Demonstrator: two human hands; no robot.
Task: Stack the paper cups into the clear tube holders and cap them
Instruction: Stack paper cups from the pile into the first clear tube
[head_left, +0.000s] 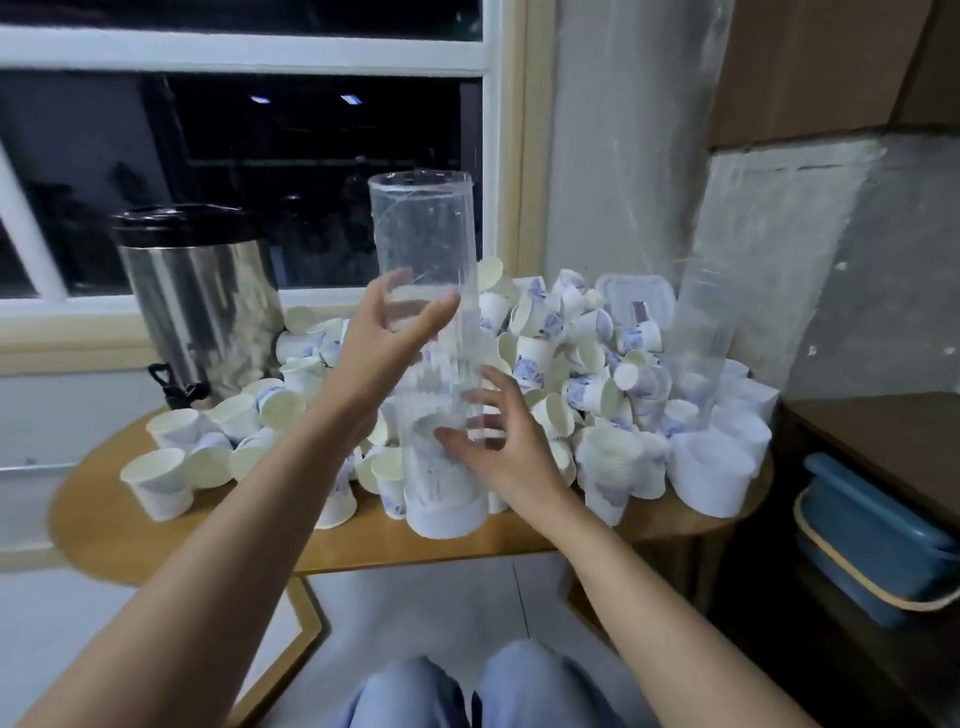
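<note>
A tall clear tube holder (423, 244) stands upright on the wooden table (98, 512), its open mouth on top and a white base at the bottom. My left hand (387, 340) grips the tube at mid-height, thumb and fingers curled round it. My right hand (493, 441) touches the tube lower down with spread fingers. A big heap of white paper cups (566, 358) with blue prints covers the table behind and around the tube. A second clear tube (701, 332) stands at the right on white bases (711, 473).
A steel drink dispenser (200, 301) with a black lid stands at the back left before the window. A clear lidded box (636, 299) lies behind the cups. A blue bin (878, 540) sits low at the right beside a dark cabinet. My knees show below the table edge.
</note>
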